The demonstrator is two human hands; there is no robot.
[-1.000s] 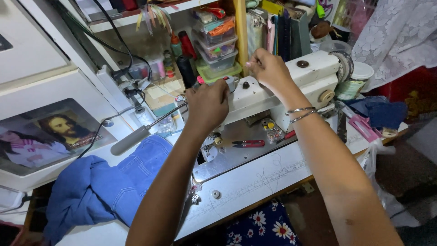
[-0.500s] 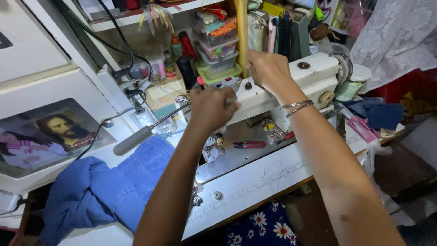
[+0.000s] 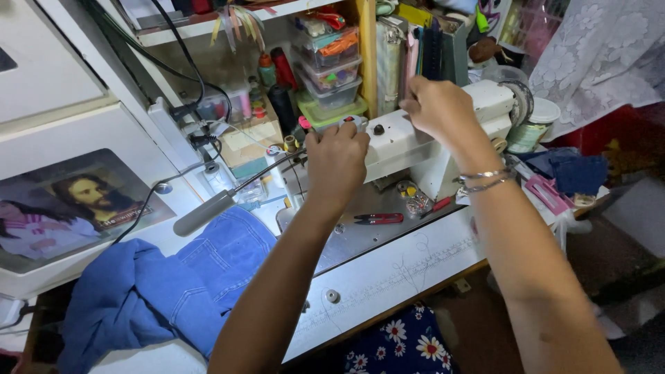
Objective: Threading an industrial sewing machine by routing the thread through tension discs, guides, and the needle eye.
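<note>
A white sewing machine (image 3: 409,142) stands on a metal-topped table (image 3: 388,277). My left hand (image 3: 337,163) is curled at the machine's left end, with its fingertips closed against the head by a small black knob (image 3: 379,129). My right hand (image 3: 436,111) rests on the machine's top, fingers pinched together. Anything between the fingers of either hand is too fine to see. Red-handled snips (image 3: 377,219) lie on the metal plate under my left forearm. Blue denim cloth (image 3: 173,291) is heaped at the left of the table.
A grey-headed lamp (image 3: 204,213) on a bent stalk reaches over the denim. Thread spools (image 3: 280,104) and stacked plastic boxes (image 3: 329,69) crowd the back shelf. A framed picture (image 3: 76,201) lies at left. A tin (image 3: 530,128), dark blue cloth (image 3: 575,173) and a pink tool (image 3: 547,194) sit at right.
Both hands stay at the sewing machine. My right hand has shifted slightly right along its top, and my left hand keeps working at the left end.
</note>
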